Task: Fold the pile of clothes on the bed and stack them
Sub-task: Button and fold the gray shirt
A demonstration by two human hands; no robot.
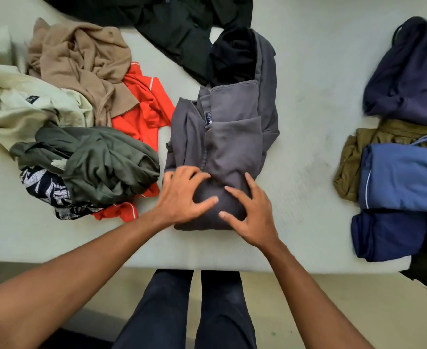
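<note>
Item under work: the grey garment (222, 147), partly folded, lies on the bed (308, 96). Its near end is directly under both hands and the rest runs away from them.

I note the left hand (182, 195) and the right hand (250, 212) side by side, palms down and fingers spread, pressing on the cloth. Neither clasps it, so the grip is released on both sides. Both forearms reach in from the near edge.

Just left of the left hand lies the unfolded pile: an olive garment (101, 162), a red garment (144, 109), a tan garment (81, 59), a pale garment (18, 102) and a patterned piece (43, 185). Beyond the hands lies a black garment (177, 26), touching the far end of the grey one.

Well right of the right hand lie a blue piece (404, 177) over a brown piece (351, 157), a navy piece (389, 235) nearer and a dark bundle (409, 79) farther.
</note>
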